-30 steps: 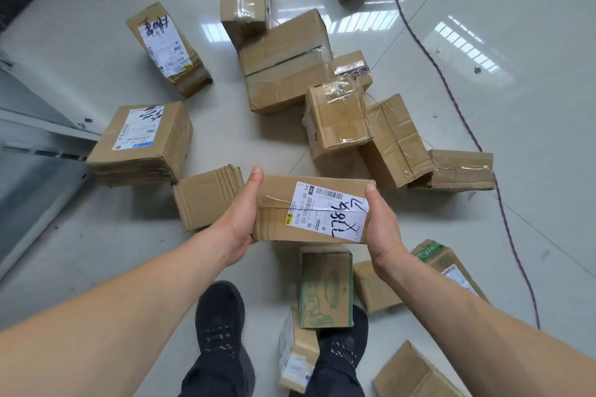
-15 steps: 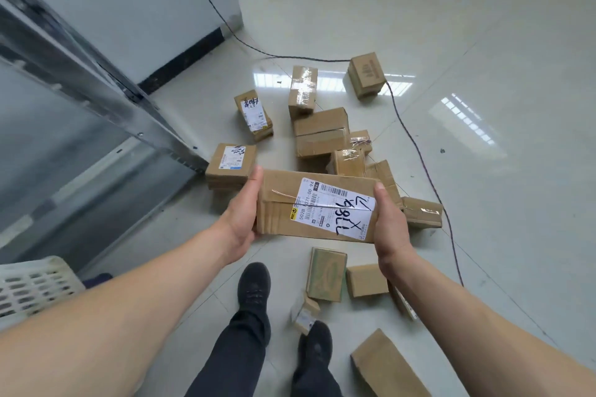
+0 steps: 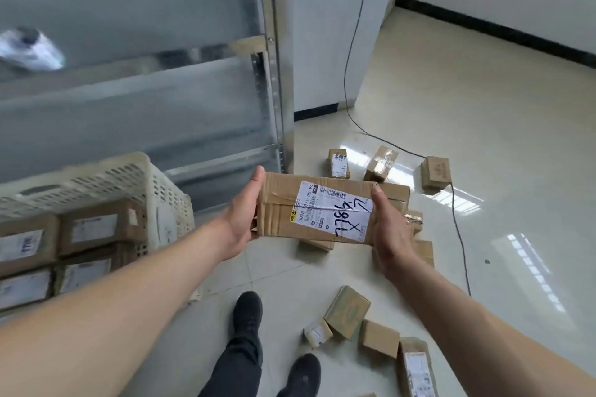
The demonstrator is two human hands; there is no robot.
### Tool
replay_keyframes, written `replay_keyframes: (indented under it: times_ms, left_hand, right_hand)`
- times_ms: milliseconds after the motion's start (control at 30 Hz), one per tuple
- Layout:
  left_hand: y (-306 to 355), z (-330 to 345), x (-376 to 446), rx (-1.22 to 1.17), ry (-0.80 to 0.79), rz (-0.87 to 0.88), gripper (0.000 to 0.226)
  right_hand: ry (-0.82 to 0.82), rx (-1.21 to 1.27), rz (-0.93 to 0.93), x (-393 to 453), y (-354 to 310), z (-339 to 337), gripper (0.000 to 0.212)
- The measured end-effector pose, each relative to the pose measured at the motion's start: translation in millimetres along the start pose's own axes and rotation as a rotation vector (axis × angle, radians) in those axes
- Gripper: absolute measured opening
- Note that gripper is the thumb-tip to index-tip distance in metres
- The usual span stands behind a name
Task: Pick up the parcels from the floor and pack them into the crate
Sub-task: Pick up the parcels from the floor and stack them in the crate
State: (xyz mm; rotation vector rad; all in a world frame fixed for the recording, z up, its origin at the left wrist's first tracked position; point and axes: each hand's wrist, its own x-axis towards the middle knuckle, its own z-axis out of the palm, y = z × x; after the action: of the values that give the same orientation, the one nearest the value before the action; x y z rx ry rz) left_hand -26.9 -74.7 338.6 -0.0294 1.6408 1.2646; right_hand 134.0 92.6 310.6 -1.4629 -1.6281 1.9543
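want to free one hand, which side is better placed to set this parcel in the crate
Left. The crate sits on the left, nearest the left hand, which grips the parcel at its near end; the right hand holds the far end.

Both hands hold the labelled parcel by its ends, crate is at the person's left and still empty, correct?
Not quite. The head view shows the crate already holds several labelled boxes. The rest stands: left hand and right hand hold the labelled parcel by its ends, crate at the left.

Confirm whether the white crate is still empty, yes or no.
No: the white crate already holds several labelled cardboard parcels packed side by side, while both hands hold another labelled parcel beside it.
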Motion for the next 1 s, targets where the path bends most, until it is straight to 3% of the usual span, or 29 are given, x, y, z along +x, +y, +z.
replay_keyframes:
  times_ms: [500,567,700,833,1000]
  left_hand:
    - [-15,-170,-126,-0.200,0.137,0.142,0.070]
    - [-25,-204,-136,-0.220,0.148,0.134,0.073]
    - [-51,-273,-151,-0.260,0.145,0.121,0.075]
    - [-76,-334,-159,-0.302,0.196,0.105,0.063]
    - [-106,-391,-162,-0.337,0.247,0.037,0.072]
  right_hand:
    - [-0.162,-0.102,-0.126,-113,-45,167,0.050]
    - [-0.176,-0.105,-0.127,-126,-42,199,0.043]
    - [-0.219,-0.149,-0.140,-150,-27,267,0.055]
    - [-0.236,-0.168,-0.113,-167,-8,326,0.041]
    - [-0.280,-0.222,-0.084,-172,17,384,0.048]
